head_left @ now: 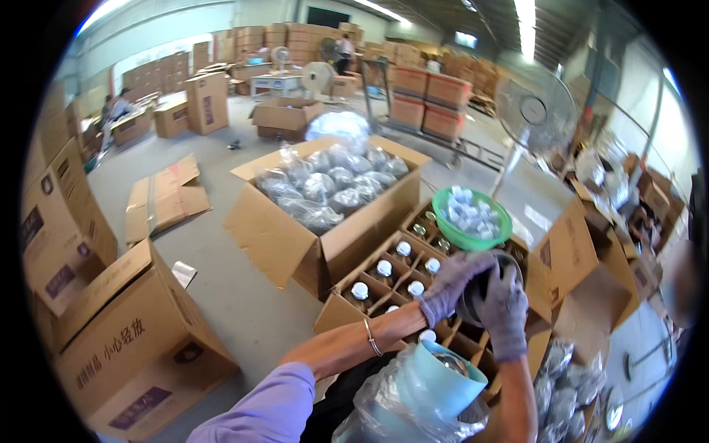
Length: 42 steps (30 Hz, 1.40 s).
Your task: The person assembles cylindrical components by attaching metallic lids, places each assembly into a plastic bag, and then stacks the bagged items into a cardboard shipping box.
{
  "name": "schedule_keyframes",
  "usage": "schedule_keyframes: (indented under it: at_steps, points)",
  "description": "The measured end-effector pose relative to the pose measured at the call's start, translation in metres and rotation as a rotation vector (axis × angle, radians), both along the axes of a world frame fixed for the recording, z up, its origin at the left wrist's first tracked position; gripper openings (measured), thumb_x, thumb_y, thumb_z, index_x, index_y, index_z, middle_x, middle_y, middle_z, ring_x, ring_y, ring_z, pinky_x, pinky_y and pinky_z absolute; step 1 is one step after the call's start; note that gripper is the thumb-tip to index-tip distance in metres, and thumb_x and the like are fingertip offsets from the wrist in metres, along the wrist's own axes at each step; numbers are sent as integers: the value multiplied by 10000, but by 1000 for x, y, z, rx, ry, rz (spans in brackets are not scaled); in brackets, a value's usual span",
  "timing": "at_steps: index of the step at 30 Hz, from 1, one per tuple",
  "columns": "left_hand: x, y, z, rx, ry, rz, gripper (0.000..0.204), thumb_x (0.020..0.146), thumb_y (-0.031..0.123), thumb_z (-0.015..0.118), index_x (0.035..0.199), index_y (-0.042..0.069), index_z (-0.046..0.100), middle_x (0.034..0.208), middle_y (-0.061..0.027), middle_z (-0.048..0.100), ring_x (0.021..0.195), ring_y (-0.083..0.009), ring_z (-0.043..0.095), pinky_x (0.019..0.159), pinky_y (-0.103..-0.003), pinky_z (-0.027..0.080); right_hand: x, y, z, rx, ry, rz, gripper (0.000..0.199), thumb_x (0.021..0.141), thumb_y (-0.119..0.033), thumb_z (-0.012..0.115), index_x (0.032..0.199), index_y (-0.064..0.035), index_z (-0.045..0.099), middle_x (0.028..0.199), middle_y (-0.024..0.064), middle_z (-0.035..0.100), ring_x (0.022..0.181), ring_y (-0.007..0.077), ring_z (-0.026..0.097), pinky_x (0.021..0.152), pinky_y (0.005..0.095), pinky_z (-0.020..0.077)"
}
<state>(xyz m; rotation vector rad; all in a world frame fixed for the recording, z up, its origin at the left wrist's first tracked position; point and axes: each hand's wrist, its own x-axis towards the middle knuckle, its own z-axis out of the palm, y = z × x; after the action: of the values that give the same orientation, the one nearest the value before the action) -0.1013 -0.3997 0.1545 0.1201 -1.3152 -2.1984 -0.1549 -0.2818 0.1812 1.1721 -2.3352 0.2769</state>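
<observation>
Left hand [452, 286] and right hand [505, 314], both in grey gloves, curl fingers around dark round piece [467, 308] held between them above divided carton [338, 316]. Piece smoky grey, rim rounded, exact kind unclear. White-capped bottles [384, 269] inside carton; green basin [461, 238] at carton's far end; blue sleeve [432, 384] at carton's near side.

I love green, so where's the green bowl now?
In the head view, the green bowl is right of centre, just beyond the left hand, right of the carton of bagged things.
</observation>
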Motion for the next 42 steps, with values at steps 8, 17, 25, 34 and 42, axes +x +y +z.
schedule_keyframes:
  at_steps: [8, 17, 25, 34, 42]
  points:
    - [-1, -14, -23, -99, 31, 139, 458, 885, 331, 747, 1169, -9, 630, 1047, -41, 673, 898, -88, 601, 754, -229, 491, -14, -20, -38, -290, -8, 103, 592, 843, -260, 716, 1350, -76, 474, 1100, 228, 569, 910, 420, 654, 781, 482, 563]
    - [87, -31, -9, -516, 9, -354, 473, 834, 232, 786, 1226, 25, 621, 1080, -32, 651, 983, -117, 583, 877, -292, 489, 30, 85, -68, -1016, -1599, 635, 713, 982, -545, 507, 1486, -66, 350, 1345, 104, 537, 1301, 206, 452, 1095, 373, 381]
    - [90, -23, -25, -883, 372, -239, 441, 953, 366, 541, 976, -36, 722, 913, -143, 703, 885, -270, 629, 863, -393, 495, 65, 97, -69, -917, -1584, 613, 517, 813, -434, 692, 1132, -61, 532, 1416, 163, 468, 1273, 222, 442, 1087, 356, 326]
    - [101, -14, -48, -637, 452, -243, 547, 996, 414, 456, 821, -31, 722, 842, -120, 710, 809, -264, 629, 845, -404, 497, 96, 96, -59, -866, -1372, 435, 565, 771, -417, 731, 1118, -3, 566, 1372, 176, 476, 1230, 240, 486, 1077, 362, 343]
    - [130, 17, -5, -1109, 154, -38, 248, 938, 260, 604, 927, 52, 738, 926, -90, 726, 868, -284, 661, 846, -379, 497, 76, 67, -126, -1138, -1704, 873, 807, 814, -767, 566, 1164, -41, 505, 1406, 210, 447, 1286, 311, 494, 1097, 436, 404]
